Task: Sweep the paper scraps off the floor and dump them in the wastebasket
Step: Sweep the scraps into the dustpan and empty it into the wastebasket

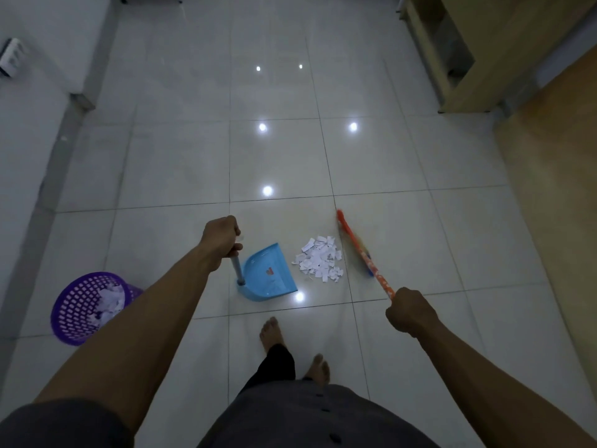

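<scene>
The left hand (pixel 221 236) has its fingers (pixel 238 247) clenched round the upright handle of the blue dustpan (pixel 269 273). The pan's open mouth faces the heap of paper scraps (pixel 319 258), which lies on the floor (pixel 181 156) between the two sets of fingers, just beside the pan's lip but apart from it. The right hand (pixel 408 310) grasps the shaft of the orange broom (pixel 355 247); its blurred head stands on the side of the heap away from the left fingers. A hard stroke could scatter the light scraps round the pan's sides, and a lip lifted off the tile would let them slide beneath. The purple wastebasket (pixel 87 305), left of and nearer the body than the left fingers, already holds paper, so a careless tip might spill.
</scene>
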